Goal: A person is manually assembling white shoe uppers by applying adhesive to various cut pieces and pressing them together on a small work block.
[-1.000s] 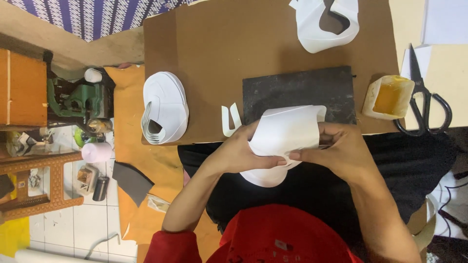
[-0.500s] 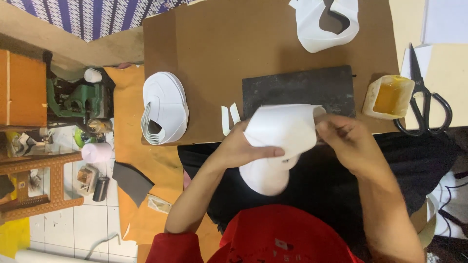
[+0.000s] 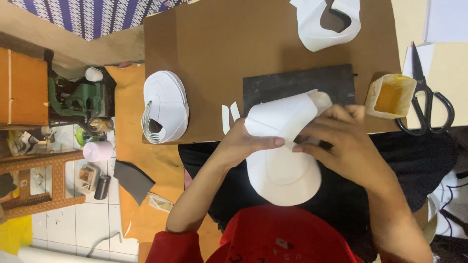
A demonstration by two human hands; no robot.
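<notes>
Since the earlier frame, the right hand (image 3: 341,141) has slid back in across the white shoe piece (image 3: 282,151), and its fingers now press the folded upper edge instead of pinching the far corner. Both hands grasp that piece: the left hand (image 3: 246,143) lies along its left side with the thumb stretched over the fold, while the right hand covers its right side, a small dark thing half hidden under the fingers (too covered to tell what it is). The shoe piece is held in the air over the person's lap, its top corner reaching over the near edge of the brown counter (image 3: 219,48) and its rounded lower end hanging above the black cloth (image 3: 419,160) on the knees.

On the counter, a dark slab (image 3: 292,83) lies just behind the hands. A stack of white cut pieces (image 3: 165,104) sits at the left edge, and another curved white piece (image 3: 326,24) lies at the far edge. A yellow glue pot (image 3: 390,95) stands just right of the slab, with black scissors (image 3: 429,104) beside it. Two small white strips (image 3: 229,117) lie near the left hand.
</notes>
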